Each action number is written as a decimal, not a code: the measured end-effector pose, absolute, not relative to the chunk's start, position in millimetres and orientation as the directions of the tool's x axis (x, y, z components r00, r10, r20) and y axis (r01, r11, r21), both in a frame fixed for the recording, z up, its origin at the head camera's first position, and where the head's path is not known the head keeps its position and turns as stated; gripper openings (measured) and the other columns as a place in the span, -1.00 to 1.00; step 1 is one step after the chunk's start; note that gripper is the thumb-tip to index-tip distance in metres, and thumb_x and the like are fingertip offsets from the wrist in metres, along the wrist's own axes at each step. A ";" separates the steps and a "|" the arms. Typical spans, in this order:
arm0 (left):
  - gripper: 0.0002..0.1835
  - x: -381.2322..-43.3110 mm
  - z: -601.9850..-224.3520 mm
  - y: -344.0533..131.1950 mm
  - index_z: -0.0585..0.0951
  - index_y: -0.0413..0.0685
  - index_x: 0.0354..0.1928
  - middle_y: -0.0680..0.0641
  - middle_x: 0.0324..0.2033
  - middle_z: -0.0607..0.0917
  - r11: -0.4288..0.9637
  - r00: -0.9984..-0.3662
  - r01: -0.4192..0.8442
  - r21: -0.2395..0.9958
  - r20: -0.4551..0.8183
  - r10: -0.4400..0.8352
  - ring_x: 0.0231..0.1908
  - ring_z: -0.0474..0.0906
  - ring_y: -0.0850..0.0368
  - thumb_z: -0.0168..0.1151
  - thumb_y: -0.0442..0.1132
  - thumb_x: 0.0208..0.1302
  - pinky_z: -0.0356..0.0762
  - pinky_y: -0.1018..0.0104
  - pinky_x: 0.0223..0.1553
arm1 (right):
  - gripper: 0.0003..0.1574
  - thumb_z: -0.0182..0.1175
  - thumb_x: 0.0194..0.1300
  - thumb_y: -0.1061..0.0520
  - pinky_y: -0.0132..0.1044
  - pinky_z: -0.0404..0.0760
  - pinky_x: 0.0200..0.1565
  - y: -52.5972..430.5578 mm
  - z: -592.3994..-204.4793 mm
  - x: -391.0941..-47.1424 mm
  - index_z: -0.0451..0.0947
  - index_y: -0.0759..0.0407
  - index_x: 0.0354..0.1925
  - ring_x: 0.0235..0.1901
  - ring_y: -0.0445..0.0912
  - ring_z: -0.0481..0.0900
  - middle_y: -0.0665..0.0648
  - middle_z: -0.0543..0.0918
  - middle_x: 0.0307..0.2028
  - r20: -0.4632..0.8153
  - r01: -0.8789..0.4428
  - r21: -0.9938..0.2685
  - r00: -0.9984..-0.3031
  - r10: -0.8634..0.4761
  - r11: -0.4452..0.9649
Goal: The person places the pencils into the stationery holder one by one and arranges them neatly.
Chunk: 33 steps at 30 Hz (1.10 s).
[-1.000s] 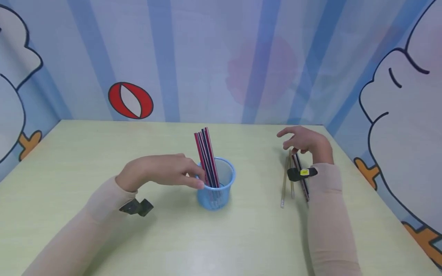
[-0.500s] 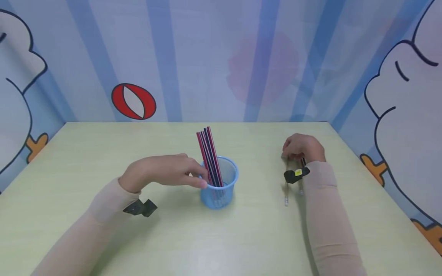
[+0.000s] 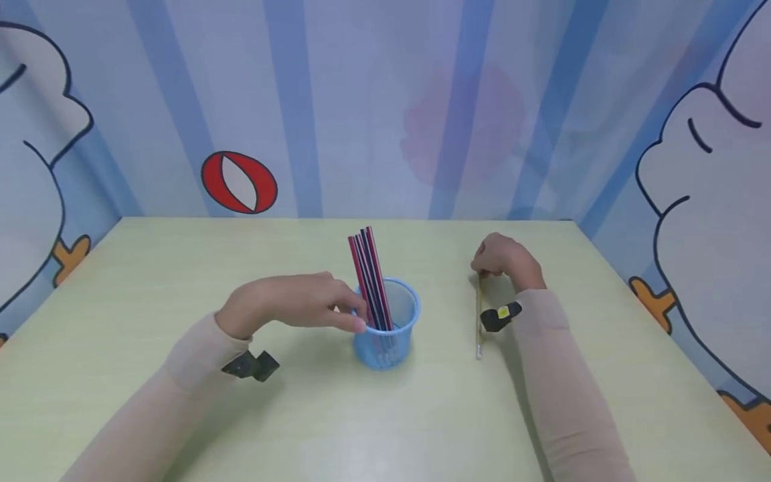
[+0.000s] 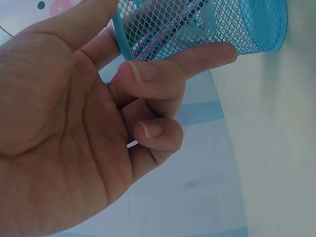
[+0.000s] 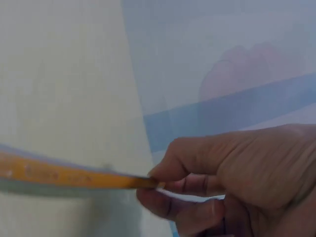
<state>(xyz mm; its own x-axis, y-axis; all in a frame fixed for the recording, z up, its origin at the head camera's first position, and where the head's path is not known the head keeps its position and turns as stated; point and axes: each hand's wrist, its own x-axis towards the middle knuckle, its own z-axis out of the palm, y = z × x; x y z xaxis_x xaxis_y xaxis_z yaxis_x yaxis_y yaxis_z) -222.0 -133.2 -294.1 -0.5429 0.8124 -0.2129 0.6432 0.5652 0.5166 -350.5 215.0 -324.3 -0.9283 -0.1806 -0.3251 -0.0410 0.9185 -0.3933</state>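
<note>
A blue mesh pencil cup (image 3: 385, 351) stands upright on the table, holding several red-and-dark striped pencils (image 3: 370, 278) that lean to its left side. My left hand (image 3: 295, 301) grips the cup's rim from the left. In the left wrist view, one finger lies along the mesh outside (image 4: 212, 32), the lower ones curled. Right of the cup, my right hand (image 3: 496, 256) pinches a yellow pencil (image 3: 478, 321) by its far end between thumb and fingers; its pale end points toward me. The right wrist view shows the pencil (image 5: 74, 175) orange, with blurred print.
The pale table (image 3: 337, 428) reaches back to a blue striped backdrop (image 3: 361, 114) with cartoon pictures at both sides. A small black camera is strapped on each wrist. My right forearm (image 3: 566, 375) covers part of the table's right side.
My right hand has come down onto the pencils, pinched a yellow one and moved left with it. The other pencils there no longer show. My left hand stays on the cup.
</note>
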 end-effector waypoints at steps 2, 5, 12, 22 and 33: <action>-0.70 -221.9 -294.3 -134.0 0.69 0.03 0.00 0.12 -0.12 0.73 0.567 -0.542 0.645 0.512 -0.217 0.812 -0.05 0.62 0.25 0.13 0.03 0.49 0.55 0.20 0.04 | -0.73 0.05 0.32 0.16 -0.19 0.39 -0.33 216.8 -319.4 -347.4 0.65 0.27 -0.23 -0.48 -0.07 0.35 0.08 0.60 -0.46 -0.287 -0.040 -0.460 -0.939 -0.191 0.887; -0.70 -221.9 -293.3 -135.3 0.69 0.03 0.00 0.12 -0.12 0.73 0.571 -0.544 0.642 0.511 -0.221 0.809 -0.04 0.62 0.23 0.13 0.03 0.48 0.54 0.19 0.05 | -0.62 0.03 0.40 0.12 -0.13 0.42 -0.22 221.7 -307.3 -342.7 0.56 0.32 0.04 -0.32 0.00 0.40 0.16 0.67 -0.23 -0.229 -0.036 -0.570 -0.952 -0.201 0.821; -0.70 -222.0 -289.5 -138.7 0.69 0.01 -0.01 0.11 -0.14 0.74 0.569 -0.545 0.642 0.514 -0.216 0.810 -0.07 0.63 0.23 0.14 0.01 0.48 0.55 0.19 0.04 | -0.65 0.08 0.47 0.06 -0.12 0.44 -0.07 227.5 -267.4 -326.4 0.41 0.21 0.11 -0.14 0.04 0.46 0.18 0.64 -0.13 -0.043 -0.096 -0.736 -0.981 -0.188 0.670; -0.68 -222.3 -289.8 -137.3 0.68 0.00 0.02 0.10 -0.11 0.73 0.562 -0.546 0.653 0.507 -0.199 0.814 -0.05 0.62 0.23 0.13 0.02 0.49 0.55 0.19 0.05 | -0.73 0.24 0.39 0.03 -0.31 0.44 -0.32 217.9 -221.6 -293.1 0.52 0.03 0.02 -0.35 -0.06 0.47 0.02 0.69 -0.29 0.281 -0.307 -0.841 -0.952 -0.125 0.446; -0.67 -223.7 -296.1 -134.1 0.69 -0.03 0.00 0.09 -0.14 0.73 0.543 -0.523 0.665 0.512 -0.199 0.829 -0.11 0.62 0.23 0.12 0.02 0.49 0.56 0.25 0.00 | -0.71 0.36 0.30 0.19 -0.29 0.14 -0.56 192.4 -209.4 -261.9 0.56 0.18 -0.02 -0.68 -0.09 0.12 0.16 0.68 -0.33 0.410 -0.417 -0.909 -0.897 -0.167 0.008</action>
<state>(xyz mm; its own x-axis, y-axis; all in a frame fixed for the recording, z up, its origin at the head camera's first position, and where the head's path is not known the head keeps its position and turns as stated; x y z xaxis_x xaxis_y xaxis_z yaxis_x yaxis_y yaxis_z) -223.7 -134.1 -296.1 -0.5233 0.8285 -0.1993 0.6655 0.5434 0.5118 -261.9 192.4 -209.4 -0.8967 -0.1666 0.4100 -0.4170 0.0077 -0.9089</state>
